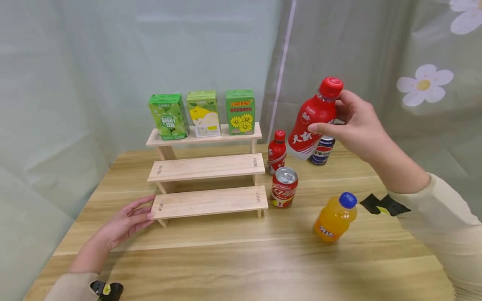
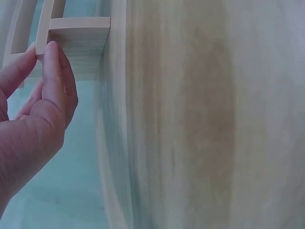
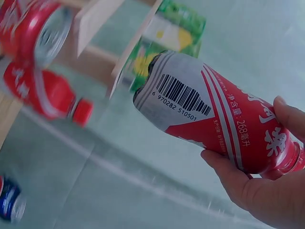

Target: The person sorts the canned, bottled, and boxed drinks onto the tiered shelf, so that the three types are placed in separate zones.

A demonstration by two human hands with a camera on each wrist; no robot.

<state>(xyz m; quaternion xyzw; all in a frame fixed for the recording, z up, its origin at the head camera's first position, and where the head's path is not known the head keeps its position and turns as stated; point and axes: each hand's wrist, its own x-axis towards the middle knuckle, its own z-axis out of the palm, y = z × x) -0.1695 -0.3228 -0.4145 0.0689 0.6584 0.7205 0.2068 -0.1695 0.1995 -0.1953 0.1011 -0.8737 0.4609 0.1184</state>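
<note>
At two o'clock in the head view, a red bottle (image 1: 311,113) is grasped aloft, tilted, in the right hand's (image 1: 357,123) grip. At eight o'clock, the wooden stand (image 1: 207,167) is pinched at its lowest left end by the left hand (image 1: 126,221). The bottle is best kept clear of the second bottle (image 1: 276,154), between seven and eight o'clock from it. A blue can (image 1: 323,150) and several right fingers are partly hidden.
</note>
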